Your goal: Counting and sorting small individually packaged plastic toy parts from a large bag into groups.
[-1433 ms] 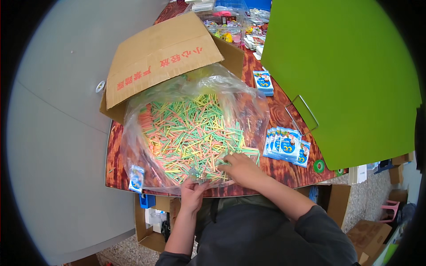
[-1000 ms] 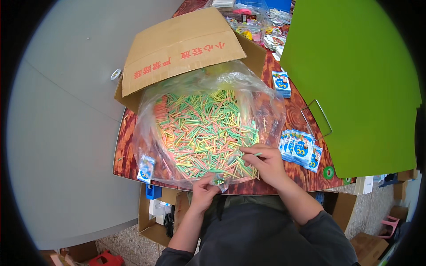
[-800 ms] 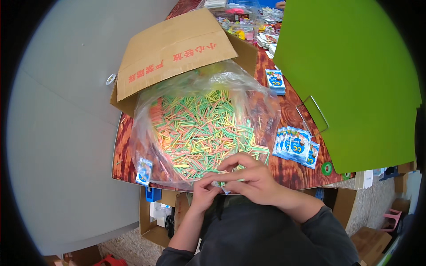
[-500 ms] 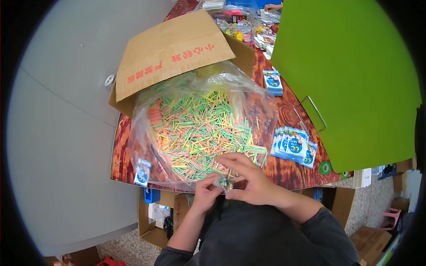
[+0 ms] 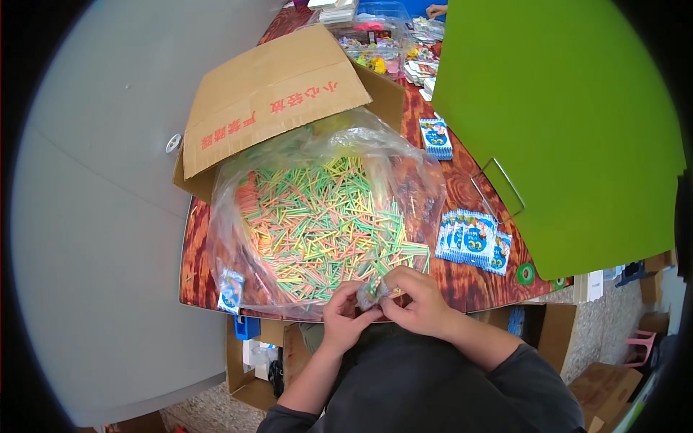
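My left hand [image 5: 346, 317] is closed on one side of a small silvery packet [image 5: 370, 293], with thumb and fingers pinching it. The fingers of my right hand [image 5: 419, 304] pinch the packet's other side. Colored sticks show at its mouth, and the rest of it is hidden by my fingers. Just beyond my hands lies a big heap of thin pink, yellow and green sticks [image 5: 317, 224]. A clear plastic bag [image 5: 229, 195] spreads open around the heap, coming out of a tipped cardboard box [image 5: 278, 94].
Blue-and-white packets [image 5: 473, 238] fan out on the dark red wood-grain table [image 5: 505, 289] at right. A stack of them [image 5: 436, 138] sits farther back, and one packet [image 5: 231, 290] lies at left. A green panel [image 5: 570, 137] borders the right. A co-worker's hand [image 5: 436, 11] shows far back.
My right hand has come down and closed on the packet; its fingers were stretched out over the sticks before. The packet has shifted slightly right. The whole view has moved a little.
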A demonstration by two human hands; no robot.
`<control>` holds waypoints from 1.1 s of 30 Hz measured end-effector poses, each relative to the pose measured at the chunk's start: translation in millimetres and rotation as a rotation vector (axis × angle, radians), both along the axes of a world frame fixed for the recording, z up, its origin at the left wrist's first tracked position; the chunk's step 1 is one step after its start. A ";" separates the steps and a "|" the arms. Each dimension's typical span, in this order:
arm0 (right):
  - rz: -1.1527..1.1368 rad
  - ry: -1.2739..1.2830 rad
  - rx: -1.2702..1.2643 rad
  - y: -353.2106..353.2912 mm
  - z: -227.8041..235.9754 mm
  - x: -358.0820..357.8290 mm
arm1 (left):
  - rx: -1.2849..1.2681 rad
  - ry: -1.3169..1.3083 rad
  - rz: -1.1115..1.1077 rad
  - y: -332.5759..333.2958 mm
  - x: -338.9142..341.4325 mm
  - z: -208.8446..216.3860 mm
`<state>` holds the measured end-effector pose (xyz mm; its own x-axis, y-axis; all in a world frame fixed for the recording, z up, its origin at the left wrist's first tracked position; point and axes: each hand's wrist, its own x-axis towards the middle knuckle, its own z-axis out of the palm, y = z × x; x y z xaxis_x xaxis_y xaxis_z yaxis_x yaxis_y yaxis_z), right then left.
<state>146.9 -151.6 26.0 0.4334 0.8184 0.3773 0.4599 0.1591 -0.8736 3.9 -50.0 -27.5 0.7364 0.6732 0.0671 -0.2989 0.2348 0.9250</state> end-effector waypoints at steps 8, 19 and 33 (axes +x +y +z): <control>0.207 -0.181 0.051 -18.6 8.1 16.7 | -0.011 0.090 -0.184 10.7 -9.4 4.7; 0.267 0.047 -0.045 -23.4 20.2 14.8 | 0.719 0.265 -0.298 20.2 -7.3 22.3; 0.332 0.141 -0.038 -27.6 -15.2 3.8 | 0.694 0.061 -0.241 0.4 2.3 -0.1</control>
